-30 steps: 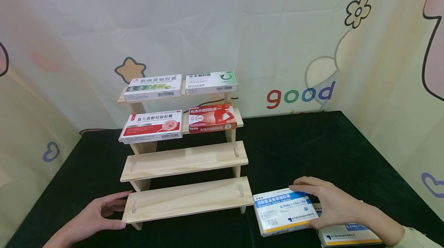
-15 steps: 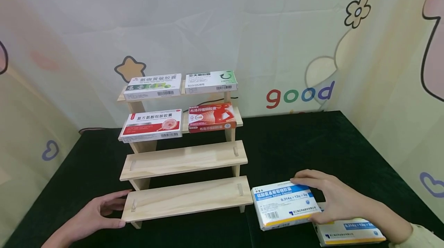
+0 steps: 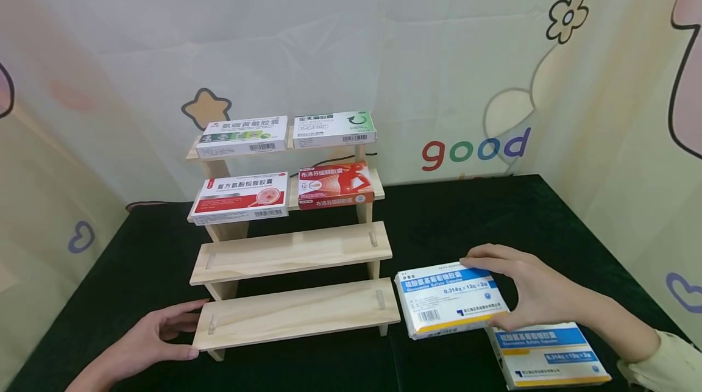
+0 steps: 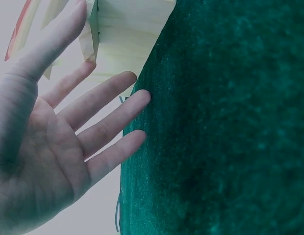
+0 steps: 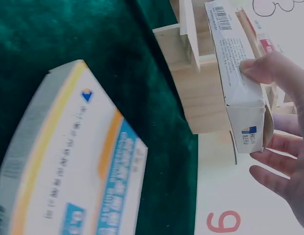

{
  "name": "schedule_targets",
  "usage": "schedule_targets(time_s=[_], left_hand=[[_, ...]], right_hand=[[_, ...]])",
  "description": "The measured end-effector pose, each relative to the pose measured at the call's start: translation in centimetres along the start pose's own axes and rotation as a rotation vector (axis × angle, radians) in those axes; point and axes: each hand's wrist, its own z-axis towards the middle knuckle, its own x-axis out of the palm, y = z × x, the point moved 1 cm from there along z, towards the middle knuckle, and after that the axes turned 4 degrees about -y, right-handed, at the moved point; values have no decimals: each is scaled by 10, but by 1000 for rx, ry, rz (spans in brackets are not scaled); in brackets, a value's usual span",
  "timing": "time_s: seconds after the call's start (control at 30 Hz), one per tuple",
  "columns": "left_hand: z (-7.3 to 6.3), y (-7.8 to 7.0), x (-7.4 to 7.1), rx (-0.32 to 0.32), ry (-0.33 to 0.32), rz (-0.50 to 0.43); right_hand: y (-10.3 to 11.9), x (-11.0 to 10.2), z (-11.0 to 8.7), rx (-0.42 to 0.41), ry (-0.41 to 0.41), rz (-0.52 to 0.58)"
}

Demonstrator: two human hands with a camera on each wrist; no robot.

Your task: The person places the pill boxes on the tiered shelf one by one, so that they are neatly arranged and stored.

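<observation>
In the head view my right hand (image 3: 537, 285) grips the right end of a white, blue and yellow medicine box (image 3: 452, 300), thumb on the front side and fingers at the back. The box is lifted and tilted, just right of the lowest board of a wooden step rack (image 3: 296, 319). The right wrist view shows the held box (image 5: 238, 73) edge-on, my thumb on its side. My left hand (image 3: 145, 343) touches the left end of that board with thumb and index finger. In the left wrist view the fingers of this left hand (image 4: 59, 142) are spread and fairly straight.
A similar medicine box (image 3: 548, 355) lies on the dark green cloth (image 3: 460, 215) below my right forearm. Two white boxes, one with green print (image 3: 241, 136), lie on the top board. A red-and-white box (image 3: 241, 198) and a red box (image 3: 336, 186) lie one board lower.
My right hand has raised the medicine box and moved it slightly away from me, uncovering more of the similar box below. My left hand stays at the board's end.
</observation>
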Motion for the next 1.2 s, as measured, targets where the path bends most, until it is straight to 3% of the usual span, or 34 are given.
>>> schedule_targets(time_s=[0.7,1.2], left_hand=[[1,2,-1,0,9,-1],[0,2,-1,14,19,-14]], right_hand=[[15,-12,49,-155,-18,-3],[28,-4,79,-238,-19,22]])
